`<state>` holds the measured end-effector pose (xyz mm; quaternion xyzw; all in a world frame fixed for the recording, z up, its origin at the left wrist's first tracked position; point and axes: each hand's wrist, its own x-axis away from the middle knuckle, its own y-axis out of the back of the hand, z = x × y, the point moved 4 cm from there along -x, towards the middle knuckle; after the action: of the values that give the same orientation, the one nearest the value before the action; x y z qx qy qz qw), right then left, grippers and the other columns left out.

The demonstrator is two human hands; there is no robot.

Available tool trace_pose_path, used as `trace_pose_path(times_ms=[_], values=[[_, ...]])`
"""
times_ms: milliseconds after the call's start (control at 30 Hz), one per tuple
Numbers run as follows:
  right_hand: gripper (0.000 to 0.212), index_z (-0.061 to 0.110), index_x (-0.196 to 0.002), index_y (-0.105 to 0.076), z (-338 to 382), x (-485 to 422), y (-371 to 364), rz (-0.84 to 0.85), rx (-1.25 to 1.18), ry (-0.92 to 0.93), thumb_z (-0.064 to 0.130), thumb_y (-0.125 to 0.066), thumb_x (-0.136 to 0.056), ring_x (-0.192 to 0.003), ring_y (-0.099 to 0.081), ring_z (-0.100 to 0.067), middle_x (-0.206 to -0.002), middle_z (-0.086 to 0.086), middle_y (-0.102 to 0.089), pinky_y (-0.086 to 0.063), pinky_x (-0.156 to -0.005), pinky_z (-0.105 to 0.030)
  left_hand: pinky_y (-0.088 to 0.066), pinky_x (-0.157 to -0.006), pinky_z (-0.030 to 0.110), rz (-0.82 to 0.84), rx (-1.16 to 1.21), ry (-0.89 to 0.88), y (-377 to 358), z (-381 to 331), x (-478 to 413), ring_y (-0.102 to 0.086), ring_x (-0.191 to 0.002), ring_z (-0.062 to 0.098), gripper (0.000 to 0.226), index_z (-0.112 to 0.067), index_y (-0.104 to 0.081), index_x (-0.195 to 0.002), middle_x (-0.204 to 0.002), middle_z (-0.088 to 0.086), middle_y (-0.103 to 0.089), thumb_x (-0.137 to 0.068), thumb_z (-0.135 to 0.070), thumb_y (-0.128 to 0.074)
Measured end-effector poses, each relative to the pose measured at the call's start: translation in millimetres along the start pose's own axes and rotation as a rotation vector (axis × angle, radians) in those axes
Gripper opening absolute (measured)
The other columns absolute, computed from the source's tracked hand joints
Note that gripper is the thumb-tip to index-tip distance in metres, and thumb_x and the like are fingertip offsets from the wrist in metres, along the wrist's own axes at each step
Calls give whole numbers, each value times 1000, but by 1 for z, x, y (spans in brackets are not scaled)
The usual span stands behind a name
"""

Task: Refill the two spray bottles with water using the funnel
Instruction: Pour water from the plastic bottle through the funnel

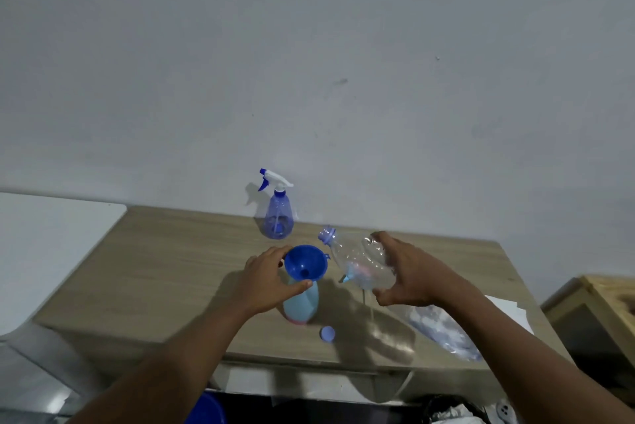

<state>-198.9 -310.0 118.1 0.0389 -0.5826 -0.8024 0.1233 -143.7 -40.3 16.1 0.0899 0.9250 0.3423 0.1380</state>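
Observation:
A blue funnel sits in the neck of a light-blue spray bottle standing mid-table with its sprayer off. My left hand grips the funnel and the bottle's top. My right hand holds a clear plastic water bottle by its base, lying nearly level, its open neck pointing up-left just beyond the funnel's rim. A second, translucent blue spray bottle with a white and blue trigger head stands by the wall.
A blue cap lies on the wooden table in front of the light-blue bottle. A crumpled clear plastic bag and white paper lie at the right. A wooden box stands beyond the right edge.

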Motion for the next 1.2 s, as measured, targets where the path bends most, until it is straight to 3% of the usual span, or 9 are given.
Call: trace_pose_path(times_ms=[133, 333, 500, 567, 833, 1200], values=[[107, 42, -147, -11, 4, 0, -2, 124, 109, -14, 49, -73, -60, -105, -59, -24, -124, 3, -57, -52, -80, -37, -52, -91, 43, 2, 1, -39, 0, -2, -1, -63, -92, 1, 57, -54, -52, -111, -106, -22, -65, -62, -69, -76], [108, 45, -148, -10, 12, -4, -4, 189, 181, -32, 45, -76, -63, -86, -51, -22, -107, 6, -53, -44, -70, -33, -51, -91, 42, 14, -23, -42, -1, 1, -4, -61, -88, -2, 54, -51, -56, -110, -100, -27, -65, -64, -72, -73], [108, 45, -147, -10, 10, -11, -8, 193, 243, -46, 48, -78, -63, -104, -59, -28, -123, -3, -59, -43, -72, -34, -52, -89, 42, 13, -32, -63, -1, 1, -4, -61, -86, -2, 47, -57, -53, -104, -95, -29, -64, -64, -72, -73], [109, 45, -147, -10, 10, -13, -8, 205, 242, -56, 48, -78, -63, -102, -59, -27, -125, -2, -59, -45, -73, -35, -52, -89, 43, 4, -38, -68, -1, 1, -4, -61, -84, -2, 45, -59, -52, -102, -93, -30, -64, -64, -73, -73], [108, 45, -147, -12, 11, -14, -9, 220, 264, -65, 50, -77, -61, -104, -58, -27, -124, -1, -59, -45, -74, -35, -51, -91, 43, -56, -3, -50, 0, -3, -2, -63, -85, 0, 59, -41, -63, -113, -94, -24, -67, -61, -67, -76], [107, 45, -146, -13, 10, -11, -6, 232, 264, -73, 49, -78, -61, -106, -58, -28, -125, -2, -59, -50, -81, -38, -52, -89, 44, -69, 6, -60, 1, -3, -5, -62, -83, 0, 59, -39, -65, -112, -91, -22, -68, -61, -66, -77]])
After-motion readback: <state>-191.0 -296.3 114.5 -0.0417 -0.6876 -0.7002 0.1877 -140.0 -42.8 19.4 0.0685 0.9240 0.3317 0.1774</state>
